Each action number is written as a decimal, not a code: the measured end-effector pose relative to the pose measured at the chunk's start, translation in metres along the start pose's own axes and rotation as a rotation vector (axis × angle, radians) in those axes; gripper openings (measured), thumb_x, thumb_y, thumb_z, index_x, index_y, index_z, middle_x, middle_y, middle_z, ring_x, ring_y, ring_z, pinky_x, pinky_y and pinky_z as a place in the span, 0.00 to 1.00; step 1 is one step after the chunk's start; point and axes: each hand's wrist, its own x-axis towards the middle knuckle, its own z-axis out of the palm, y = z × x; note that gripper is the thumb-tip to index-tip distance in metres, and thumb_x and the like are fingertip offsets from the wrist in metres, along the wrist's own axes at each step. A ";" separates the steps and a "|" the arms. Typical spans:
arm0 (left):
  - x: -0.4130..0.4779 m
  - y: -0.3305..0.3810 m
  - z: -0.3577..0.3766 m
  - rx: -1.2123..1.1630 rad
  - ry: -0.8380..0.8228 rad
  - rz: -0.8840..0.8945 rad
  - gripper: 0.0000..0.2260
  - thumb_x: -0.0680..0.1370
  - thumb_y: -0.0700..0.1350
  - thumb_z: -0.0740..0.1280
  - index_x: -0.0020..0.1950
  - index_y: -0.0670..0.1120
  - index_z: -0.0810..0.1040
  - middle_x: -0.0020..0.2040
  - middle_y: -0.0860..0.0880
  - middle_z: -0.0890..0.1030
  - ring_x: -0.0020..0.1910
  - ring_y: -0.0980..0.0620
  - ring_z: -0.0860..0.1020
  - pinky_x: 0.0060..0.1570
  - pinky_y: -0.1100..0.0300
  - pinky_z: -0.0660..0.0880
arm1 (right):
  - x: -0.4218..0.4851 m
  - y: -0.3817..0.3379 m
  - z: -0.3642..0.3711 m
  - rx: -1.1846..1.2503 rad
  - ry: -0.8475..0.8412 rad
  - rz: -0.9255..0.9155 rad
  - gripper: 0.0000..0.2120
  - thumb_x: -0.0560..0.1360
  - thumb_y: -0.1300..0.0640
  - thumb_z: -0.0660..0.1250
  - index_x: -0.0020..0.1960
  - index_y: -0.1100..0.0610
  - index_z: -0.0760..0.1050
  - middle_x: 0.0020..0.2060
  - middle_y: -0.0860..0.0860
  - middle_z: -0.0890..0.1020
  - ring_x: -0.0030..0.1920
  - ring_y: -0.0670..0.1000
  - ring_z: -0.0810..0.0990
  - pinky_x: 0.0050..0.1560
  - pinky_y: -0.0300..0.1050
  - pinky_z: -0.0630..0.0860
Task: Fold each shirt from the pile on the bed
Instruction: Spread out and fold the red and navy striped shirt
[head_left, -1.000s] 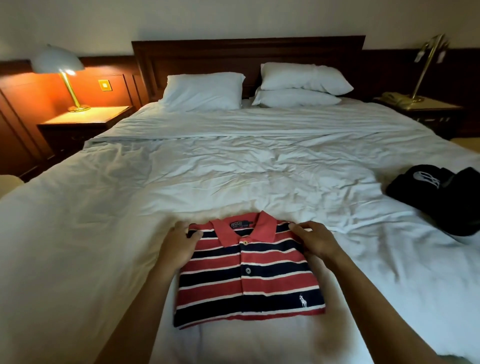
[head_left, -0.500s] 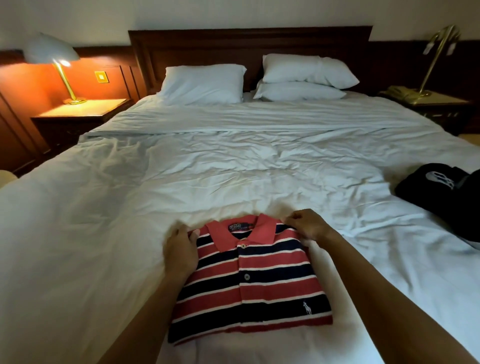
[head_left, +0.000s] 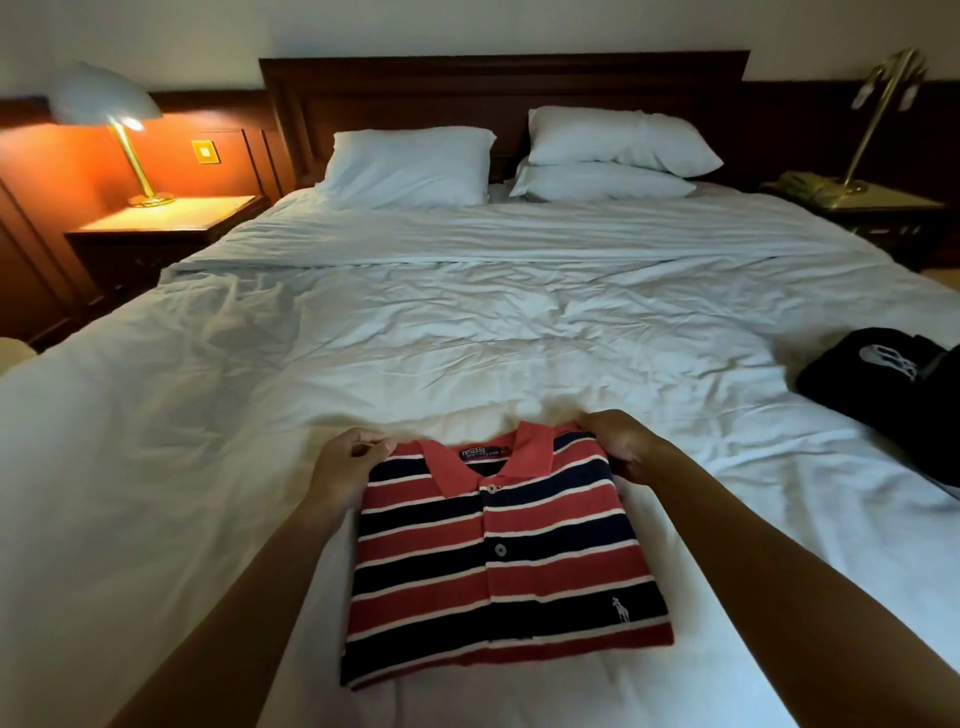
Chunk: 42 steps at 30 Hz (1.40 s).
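Shirt (head_left: 498, 561) lies folded between left grip (head_left: 345, 467) and right grip (head_left: 621, 441), both pinching it.

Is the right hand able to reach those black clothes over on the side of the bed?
Probably, but not yet. The right hand grips the striped shirt by its corner and must let go first. Only bare sheet lies between it and the black clothes.
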 end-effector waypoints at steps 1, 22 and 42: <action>0.000 0.001 -0.001 0.001 -0.002 0.002 0.04 0.77 0.40 0.72 0.50 0.40 0.82 0.46 0.44 0.84 0.46 0.48 0.82 0.52 0.52 0.77 | 0.002 0.001 0.001 -0.049 0.030 -0.030 0.18 0.83 0.50 0.60 0.51 0.62 0.81 0.47 0.62 0.84 0.44 0.58 0.83 0.44 0.49 0.79; -0.042 0.006 0.003 0.234 0.091 -0.103 0.19 0.83 0.52 0.63 0.54 0.39 0.85 0.51 0.39 0.85 0.52 0.39 0.82 0.58 0.46 0.76 | -0.045 0.026 0.024 0.271 0.303 -0.032 0.11 0.75 0.68 0.68 0.56 0.59 0.79 0.51 0.60 0.83 0.49 0.57 0.83 0.46 0.47 0.81; -0.094 -0.001 0.001 0.423 0.022 0.040 0.17 0.84 0.54 0.60 0.56 0.44 0.82 0.49 0.45 0.85 0.48 0.45 0.82 0.53 0.49 0.78 | -0.113 0.045 0.037 -0.087 0.252 -0.182 0.10 0.79 0.58 0.66 0.60 0.52 0.75 0.54 0.51 0.82 0.53 0.50 0.80 0.55 0.46 0.77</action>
